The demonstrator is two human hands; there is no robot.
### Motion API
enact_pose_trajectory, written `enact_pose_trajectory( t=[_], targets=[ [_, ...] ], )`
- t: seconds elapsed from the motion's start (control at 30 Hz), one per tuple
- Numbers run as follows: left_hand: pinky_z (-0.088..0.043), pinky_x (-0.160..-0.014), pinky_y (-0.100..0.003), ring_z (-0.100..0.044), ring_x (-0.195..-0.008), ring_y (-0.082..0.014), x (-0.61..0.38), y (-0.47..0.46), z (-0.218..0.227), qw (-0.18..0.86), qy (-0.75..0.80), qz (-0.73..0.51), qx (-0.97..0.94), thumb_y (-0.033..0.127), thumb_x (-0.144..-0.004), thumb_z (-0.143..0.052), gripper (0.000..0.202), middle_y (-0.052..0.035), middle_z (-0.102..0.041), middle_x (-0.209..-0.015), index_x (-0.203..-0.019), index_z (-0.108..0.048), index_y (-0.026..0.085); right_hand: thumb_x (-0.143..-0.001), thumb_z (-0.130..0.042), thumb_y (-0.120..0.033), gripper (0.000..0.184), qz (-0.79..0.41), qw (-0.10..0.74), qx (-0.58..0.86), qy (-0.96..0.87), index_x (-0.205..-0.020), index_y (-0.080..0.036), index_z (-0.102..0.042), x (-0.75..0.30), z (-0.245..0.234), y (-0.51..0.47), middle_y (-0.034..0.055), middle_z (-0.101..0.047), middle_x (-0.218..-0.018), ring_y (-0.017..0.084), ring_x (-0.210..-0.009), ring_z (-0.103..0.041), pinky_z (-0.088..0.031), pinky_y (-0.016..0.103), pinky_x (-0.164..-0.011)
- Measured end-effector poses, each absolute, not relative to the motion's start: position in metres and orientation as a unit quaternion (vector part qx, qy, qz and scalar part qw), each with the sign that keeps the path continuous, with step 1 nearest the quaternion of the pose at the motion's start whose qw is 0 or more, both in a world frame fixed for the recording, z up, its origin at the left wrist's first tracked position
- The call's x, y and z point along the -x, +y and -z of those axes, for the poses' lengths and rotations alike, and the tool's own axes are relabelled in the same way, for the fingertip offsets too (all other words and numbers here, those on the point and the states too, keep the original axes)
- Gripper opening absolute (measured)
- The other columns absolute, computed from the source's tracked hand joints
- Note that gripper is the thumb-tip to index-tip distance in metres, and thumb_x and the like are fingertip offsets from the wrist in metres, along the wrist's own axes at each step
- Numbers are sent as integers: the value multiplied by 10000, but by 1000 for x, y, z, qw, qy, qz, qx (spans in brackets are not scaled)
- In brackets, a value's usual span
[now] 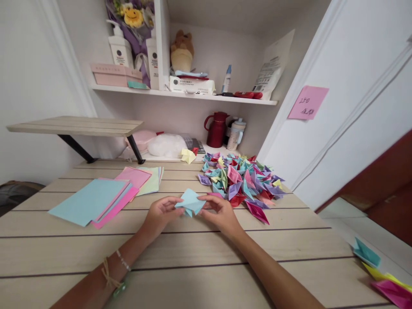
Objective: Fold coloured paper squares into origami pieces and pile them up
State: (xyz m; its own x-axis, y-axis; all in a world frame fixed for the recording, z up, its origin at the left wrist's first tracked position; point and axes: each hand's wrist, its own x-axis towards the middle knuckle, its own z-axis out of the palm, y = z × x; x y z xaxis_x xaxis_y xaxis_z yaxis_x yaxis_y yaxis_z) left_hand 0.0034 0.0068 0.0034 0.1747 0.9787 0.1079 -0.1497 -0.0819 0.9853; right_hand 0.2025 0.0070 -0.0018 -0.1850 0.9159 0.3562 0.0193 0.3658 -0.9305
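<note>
A light blue piece of folded paper [190,201] is held just above the wooden table [180,249], pinched from both sides. My left hand [161,213] grips its left edge with closed fingers. My right hand [217,209] grips its right edge, fingers curled over it. A pile of several folded paper boats [241,180] in pink, purple, blue and yellow lies just beyond my right hand. A stack of flat coloured sheets [96,199], blue on top with pink beneath, lies to the left of my left hand.
A small raised wooden stand [77,125] sits at the back left. A red jug [217,128] and a cup [236,134] stand against the back wall under a shelf [180,94] of bottles and boxes. More folded paper pieces [383,274] lie at the right.
</note>
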Motion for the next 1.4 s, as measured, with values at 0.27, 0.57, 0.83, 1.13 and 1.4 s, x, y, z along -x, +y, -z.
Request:
enact_pose_trajectory(
  t=[0.27,0.57,0.83,1.13,1.4],
  targets=[
    [-526,-665,-278,-664,-642,-168,-2,8,-3,555,418,-509,-508,287,-642,-692,184,-41,-707,-681,-714,-641,125,-686,-669,-320,220,-426,518,380,-637,-854,-177,-670,-201,3,6,51,-665,-808,167,-699,-594,-475,276,-642],
    [-522,-642,-289,-663,-626,-172,-4,6,-2,559,412,-489,-528,257,-675,-648,180,-35,-689,-684,-796,-602,132,-727,-616,-275,162,-459,574,360,-575,-841,-189,-539,-199,6,9,-18,-578,-643,110,-575,-527,-419,218,-544],
    [-527,-645,-315,-654,-636,-179,1,9,2,564,389,-506,-524,256,-733,-558,130,-24,-656,-675,-741,-602,135,-723,-604,-279,197,-415,490,395,-657,-886,-176,-642,-200,5,6,-5,-548,-641,120,-581,-501,-418,236,-551],
    [-487,-597,-239,-623,-588,-134,-3,7,2,523,417,-494,-555,242,-706,-627,167,-14,-659,-657,-834,-578,147,-724,-630,-287,261,-306,474,402,-721,-973,-213,-656,-201,2,5,27,-607,-723,143,-620,-541,-449,261,-575],
    [-489,-600,-268,-615,-578,-144,-1,6,1,531,398,-471,-581,241,-750,-559,156,-30,-653,-649,-838,-614,125,-767,-593,-288,161,-206,469,415,-752,-867,-232,-705,-203,-2,-2,28,-625,-642,143,-562,-535,-434,256,-527]
  ],
)
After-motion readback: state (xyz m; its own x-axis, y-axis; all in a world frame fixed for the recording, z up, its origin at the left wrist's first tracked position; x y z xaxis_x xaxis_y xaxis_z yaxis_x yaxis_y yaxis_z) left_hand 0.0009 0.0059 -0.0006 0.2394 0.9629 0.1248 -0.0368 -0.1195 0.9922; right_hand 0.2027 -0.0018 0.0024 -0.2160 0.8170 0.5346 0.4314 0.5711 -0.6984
